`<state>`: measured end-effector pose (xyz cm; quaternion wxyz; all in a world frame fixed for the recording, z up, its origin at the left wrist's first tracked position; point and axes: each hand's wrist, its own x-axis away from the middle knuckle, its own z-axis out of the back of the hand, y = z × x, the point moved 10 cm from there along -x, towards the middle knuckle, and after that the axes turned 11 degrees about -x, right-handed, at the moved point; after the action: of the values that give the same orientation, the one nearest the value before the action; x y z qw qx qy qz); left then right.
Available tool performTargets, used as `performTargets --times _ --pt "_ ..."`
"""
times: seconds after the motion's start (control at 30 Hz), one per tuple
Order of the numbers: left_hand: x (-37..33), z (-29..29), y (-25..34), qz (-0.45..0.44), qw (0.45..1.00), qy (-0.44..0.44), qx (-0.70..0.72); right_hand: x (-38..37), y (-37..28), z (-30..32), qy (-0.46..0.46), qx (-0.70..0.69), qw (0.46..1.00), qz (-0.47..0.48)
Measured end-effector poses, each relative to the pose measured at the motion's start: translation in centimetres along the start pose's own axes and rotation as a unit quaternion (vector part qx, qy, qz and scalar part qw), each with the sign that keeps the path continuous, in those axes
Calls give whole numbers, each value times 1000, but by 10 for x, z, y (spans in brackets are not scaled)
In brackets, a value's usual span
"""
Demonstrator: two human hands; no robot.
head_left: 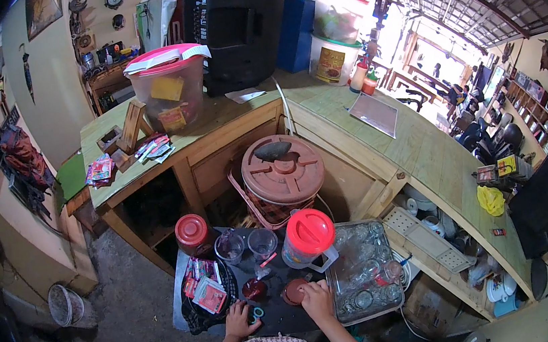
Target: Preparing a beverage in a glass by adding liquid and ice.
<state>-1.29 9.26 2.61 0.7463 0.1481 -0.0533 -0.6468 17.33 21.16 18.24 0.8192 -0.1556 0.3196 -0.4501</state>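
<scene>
A wooden worktop [444, 178] bends around a lower dark worktop [279, 324]. A lidded brown bucket [283, 173] stands behind the dark worktop. At its right side is a metal tray [375, 315] of clear glassware; just left of that stands a red-lidded pitcher [310, 238]. Farther left are a red-lidded jar [193, 235], a black basket [194, 320] with packets [210, 294], and two clear cups [230, 246]. The right hand [317, 300] has its fingers drawn narrow at the right edge of a round brown thing [294, 293] on the dark worktop; whether it grips, I cannot tell. The left hand [240, 321] rests with fingers slightly apart beside a small teal ring [258, 312]. A dark red object [254, 289] lies between the hands, farther back.
</scene>
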Motion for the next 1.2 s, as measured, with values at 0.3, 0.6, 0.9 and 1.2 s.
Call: performTargets --times 0.3,0.6,0.9,1.2 --pt "1 0 0 -1 1000 5 6 4 10 -6 -4 -66 998 -23" --pt "-1 1 1 -4 1000 5 -4 4 13 -8 -5 -80 996 -42" --pt "0 2 0 4 1000 7 -2 5 2 -1 4 -13 999 -31" --pt "-1 6 4 8 1000 -4 11 11 8 -7 -1 -54 998 -30"
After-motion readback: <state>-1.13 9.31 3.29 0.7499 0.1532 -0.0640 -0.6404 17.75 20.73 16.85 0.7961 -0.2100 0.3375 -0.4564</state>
